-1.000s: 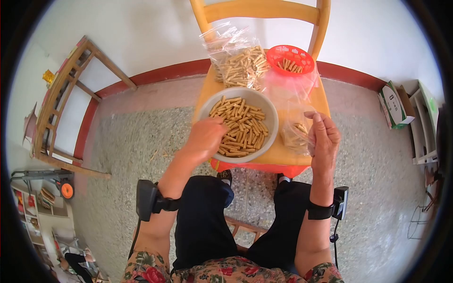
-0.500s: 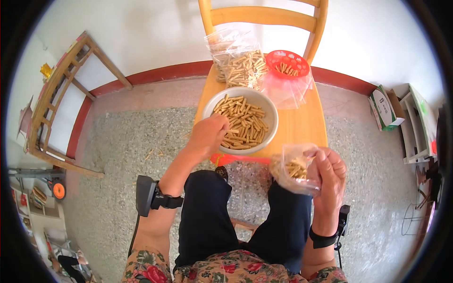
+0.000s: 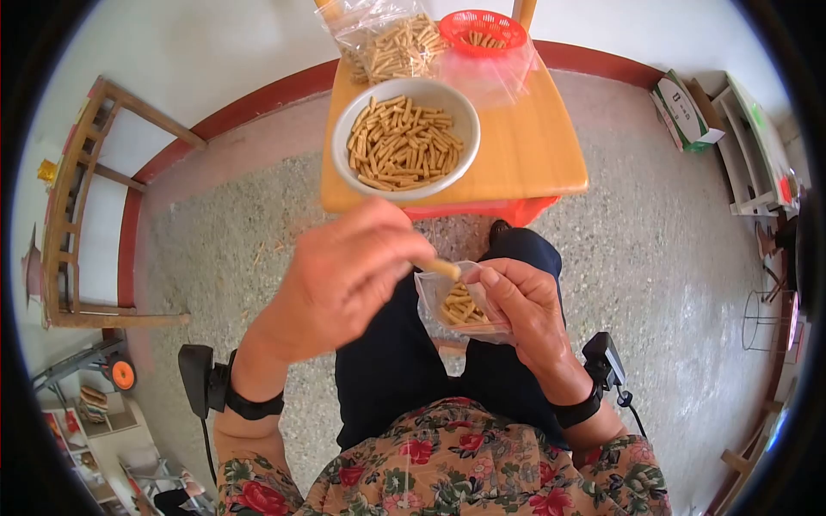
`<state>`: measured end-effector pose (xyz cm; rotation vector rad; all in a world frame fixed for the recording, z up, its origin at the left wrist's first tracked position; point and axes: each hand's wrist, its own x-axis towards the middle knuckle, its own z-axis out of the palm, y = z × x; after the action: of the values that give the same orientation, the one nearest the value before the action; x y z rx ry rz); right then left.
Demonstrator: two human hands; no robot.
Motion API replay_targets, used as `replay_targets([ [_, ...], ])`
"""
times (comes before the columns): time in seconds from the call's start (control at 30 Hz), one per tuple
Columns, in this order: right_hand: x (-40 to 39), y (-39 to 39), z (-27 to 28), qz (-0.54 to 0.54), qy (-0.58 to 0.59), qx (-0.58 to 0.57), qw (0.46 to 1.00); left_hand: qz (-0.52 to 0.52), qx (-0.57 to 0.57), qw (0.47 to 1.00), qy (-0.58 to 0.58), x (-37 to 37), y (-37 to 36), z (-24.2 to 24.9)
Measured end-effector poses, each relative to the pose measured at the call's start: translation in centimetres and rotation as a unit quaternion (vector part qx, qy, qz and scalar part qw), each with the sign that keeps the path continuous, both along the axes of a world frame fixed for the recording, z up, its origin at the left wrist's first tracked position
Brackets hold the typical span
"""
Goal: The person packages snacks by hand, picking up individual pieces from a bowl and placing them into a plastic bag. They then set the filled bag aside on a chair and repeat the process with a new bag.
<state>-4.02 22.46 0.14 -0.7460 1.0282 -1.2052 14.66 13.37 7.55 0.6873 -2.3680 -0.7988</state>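
Note:
A short tan stick [image 3: 445, 269] is pinched in the fingers of my left hand [image 3: 340, 279], its end over the mouth of a small clear plastic bag [image 3: 430, 301]. My right hand [image 3: 531, 310] grips that bag by its right edge, above my lap. Several similar sticks lie inside the bag. Beyond my hands a grey-white bowl [image 3: 469, 129] full of such sticks stands on the wooden chair seat [image 3: 542, 155].
Behind the bowl lies a big clear bag [image 3: 400, 47] of sticks. A red basket [image 3: 516, 34] holding some sticks sits beside it, near flat plastic bags [image 3: 490, 82]. A wooden frame [image 3: 64, 215] leans at the left wall; a cardboard box [image 3: 688, 112] stands right.
My left hand has moved from the bowl to the small bag, carrying a stick. My right hand has brought the bag inward over my lap. The view has tilted down.

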Motion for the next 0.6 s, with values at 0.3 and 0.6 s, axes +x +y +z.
replay_targets([
  [0.3,2.0,0.6,-0.3,-0.041,0.208,-0.111,0.971,-0.078,-0.244,0.945,-0.205,-1.7,3.6,-2.0],
  [0.6,2.6,1.6,0.9,-0.046,0.237,-0.141,0.96,-0.082,-0.159,0.967,-0.179,-0.4,4.5,-2.0],
])
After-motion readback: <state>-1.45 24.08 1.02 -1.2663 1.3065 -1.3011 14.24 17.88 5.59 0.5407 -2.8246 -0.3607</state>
